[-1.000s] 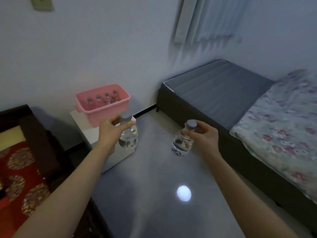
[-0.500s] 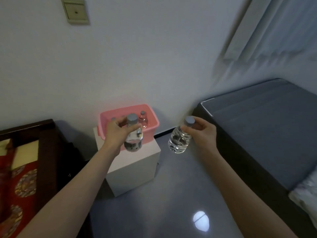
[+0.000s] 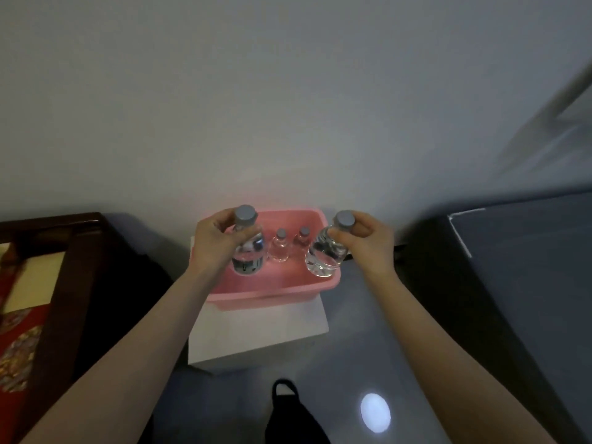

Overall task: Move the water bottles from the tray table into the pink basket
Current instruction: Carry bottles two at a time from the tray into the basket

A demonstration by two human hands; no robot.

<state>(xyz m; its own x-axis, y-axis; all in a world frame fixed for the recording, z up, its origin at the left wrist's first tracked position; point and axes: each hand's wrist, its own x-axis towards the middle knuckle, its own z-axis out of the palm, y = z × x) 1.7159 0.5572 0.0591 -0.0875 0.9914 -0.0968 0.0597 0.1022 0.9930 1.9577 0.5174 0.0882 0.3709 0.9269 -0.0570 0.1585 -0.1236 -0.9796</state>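
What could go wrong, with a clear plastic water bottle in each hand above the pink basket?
The tilted clear bottle in the right hand hangs near the right rim of the pink plastic basket; it might drop outside. The labelled bottle in the left hand could knock the two small clear bottles standing behind.

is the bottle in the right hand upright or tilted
Tilted: the right hand grips the bottle near its cap, and the base hangs left of the cap.
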